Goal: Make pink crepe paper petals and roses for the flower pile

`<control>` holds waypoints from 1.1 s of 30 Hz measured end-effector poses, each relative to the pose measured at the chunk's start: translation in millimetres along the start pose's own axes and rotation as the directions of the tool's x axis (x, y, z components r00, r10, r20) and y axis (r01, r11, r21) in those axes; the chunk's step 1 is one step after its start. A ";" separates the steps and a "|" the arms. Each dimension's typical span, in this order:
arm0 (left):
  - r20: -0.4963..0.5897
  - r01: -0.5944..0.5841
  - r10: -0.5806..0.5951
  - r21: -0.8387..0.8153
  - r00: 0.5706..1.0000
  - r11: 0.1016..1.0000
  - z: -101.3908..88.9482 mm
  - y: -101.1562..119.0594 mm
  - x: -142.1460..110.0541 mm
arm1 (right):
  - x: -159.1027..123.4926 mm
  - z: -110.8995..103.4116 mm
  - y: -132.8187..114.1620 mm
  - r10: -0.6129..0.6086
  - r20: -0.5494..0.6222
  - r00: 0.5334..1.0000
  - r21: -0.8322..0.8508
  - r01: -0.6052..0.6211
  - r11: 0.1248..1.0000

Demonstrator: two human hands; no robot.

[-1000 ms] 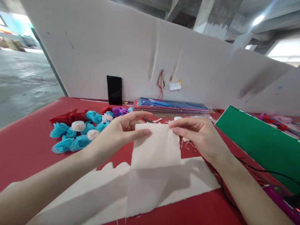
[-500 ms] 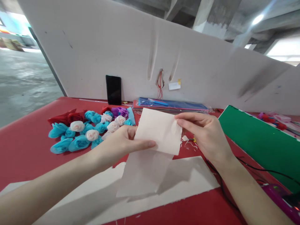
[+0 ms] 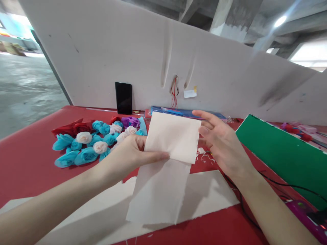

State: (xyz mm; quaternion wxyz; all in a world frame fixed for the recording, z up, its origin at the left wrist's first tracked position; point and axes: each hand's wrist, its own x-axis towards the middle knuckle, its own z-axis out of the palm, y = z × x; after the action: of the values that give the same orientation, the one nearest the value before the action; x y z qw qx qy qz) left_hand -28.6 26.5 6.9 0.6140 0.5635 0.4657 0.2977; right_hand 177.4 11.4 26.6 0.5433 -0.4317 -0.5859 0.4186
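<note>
My left hand (image 3: 138, 149) grips a cream strip of paper (image 3: 173, 134), possibly crepe paper, with the thumb flat across its front and the fingers hidden behind. The upper part is a squarish panel, and a longer shaded length (image 3: 159, 190) hangs below the thumb. Beside the panel's right edge is my right hand (image 3: 222, 143), its fingers spread and the index finger stretched out; whether a fingertip touches the edge is unclear. Beneath both hands lies a long cream sheet (image 3: 212, 194) on the red tabletop (image 3: 33, 163).
Blue, white, red and purple paper flowers (image 3: 87, 153) cluster at the left. A black phone (image 3: 124, 98) leans on the white partition (image 3: 102, 51). Packaged blue sheets (image 3: 201, 114) lie behind the hands. On the right are a green board (image 3: 281, 156), a black cable (image 3: 293, 185) and a purple device (image 3: 304, 214).
My right hand has let go of the panel's upper right corner and spread its fingers. The paper has risen slightly, and its hanging part shows longer.
</note>
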 end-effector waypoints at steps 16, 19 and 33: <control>-0.133 -0.158 0.168 0.079 0.977 0.984 6.4 3.8 -9.0 | -10.2 11.5 -9.2 0.327 0.187 0.927 -0.237 -0.280 0.930; -0.113 -0.150 0.156 0.055 0.981 0.987 5.1 7.5 -9.4 | -7.4 6.9 -11.5 0.293 0.221 0.930 -0.184 -0.255 0.949; 0.063 -0.275 0.290 -0.180 0.955 0.944 -28.9 -0.8 18.7 | 1.7 -11.9 -8.3 0.219 0.223 0.950 -0.153 -0.188 0.970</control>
State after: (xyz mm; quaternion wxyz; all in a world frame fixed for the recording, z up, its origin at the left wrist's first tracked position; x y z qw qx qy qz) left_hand -47.6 55.0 3.7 0.6306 0.5829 0.3253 0.3959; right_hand 188.7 11.0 35.8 0.3938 -0.4707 -0.6251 0.4823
